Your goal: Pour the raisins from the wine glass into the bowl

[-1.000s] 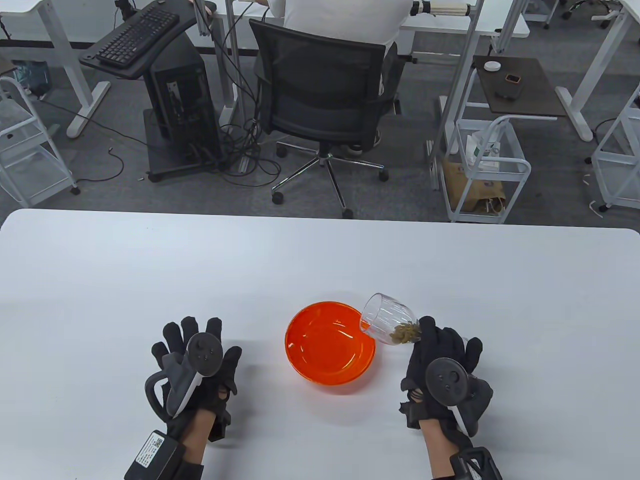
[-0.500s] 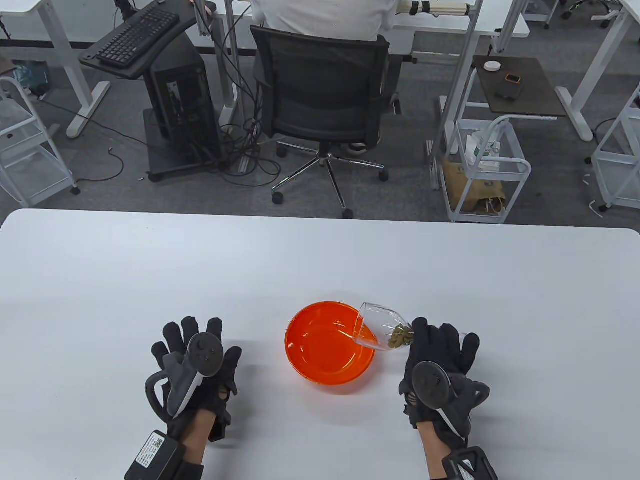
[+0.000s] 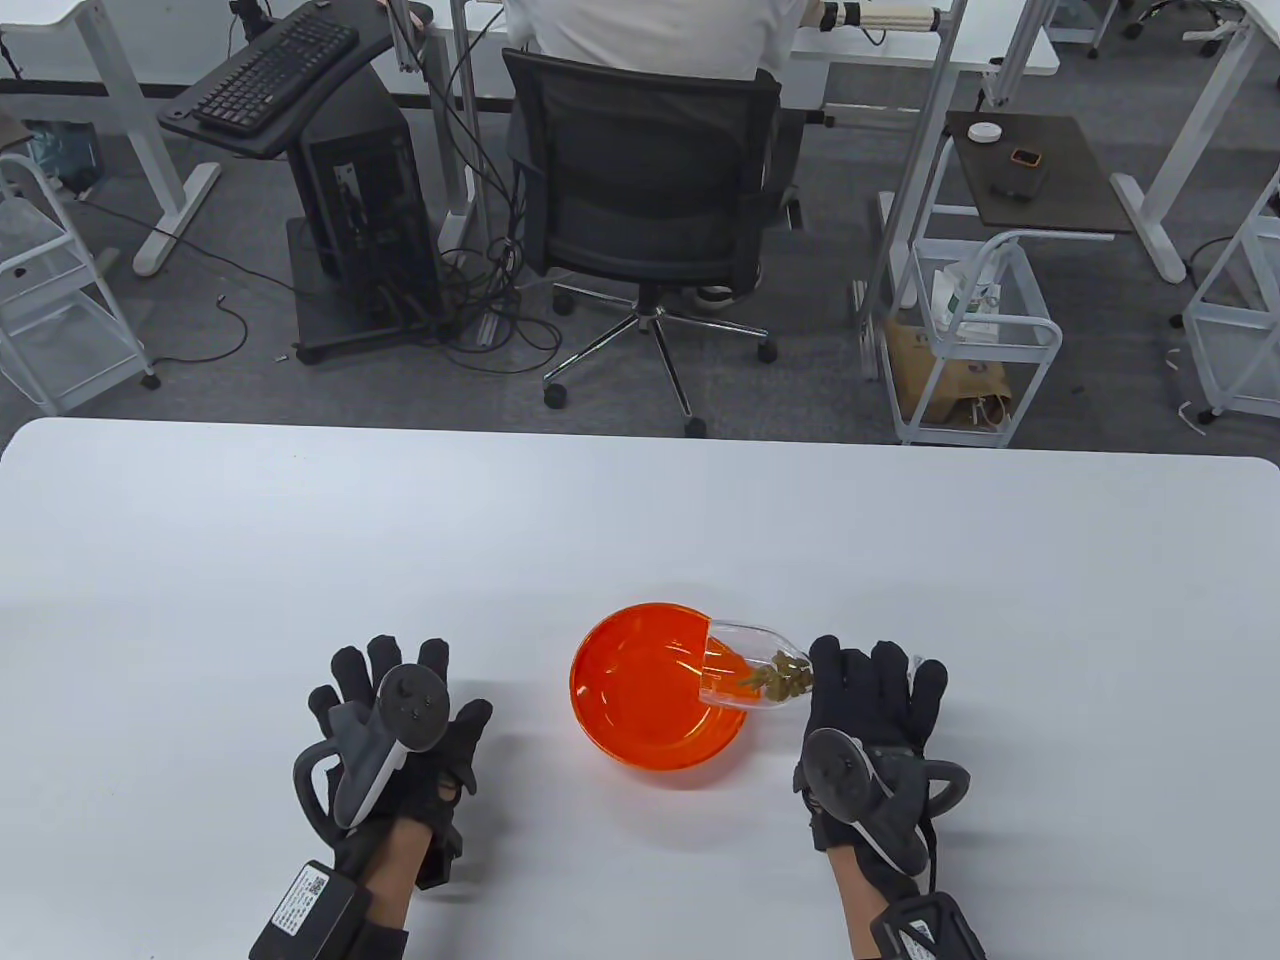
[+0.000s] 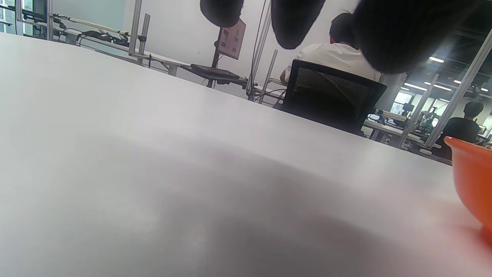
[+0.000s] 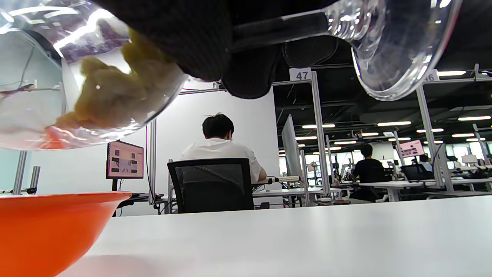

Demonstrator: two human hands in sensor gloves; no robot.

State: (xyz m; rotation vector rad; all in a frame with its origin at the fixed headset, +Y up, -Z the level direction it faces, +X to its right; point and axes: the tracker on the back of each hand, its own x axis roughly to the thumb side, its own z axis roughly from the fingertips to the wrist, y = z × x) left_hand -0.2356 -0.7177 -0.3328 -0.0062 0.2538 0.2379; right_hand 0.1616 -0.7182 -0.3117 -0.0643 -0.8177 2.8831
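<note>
Tilted wine glass (image 3: pixel 745 668) over bowl (image 3: pixel 640 700)

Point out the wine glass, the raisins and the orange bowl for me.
wine glass (image 3: pixel 745 650): table view, clear side of its tipped cup.
raisins (image 3: pixel 780 678): table view, middle of the clump inside the glass.
orange bowl (image 3: pixel 640 700): table view, bare inner floor.

Grey carpet (image 3: pixel 250 390); black office chair (image 3: pixel 640 200), white desks (image 3: pixel 900 45), likely ceiling strip lights (image 5: pixel 392 124).
</note>
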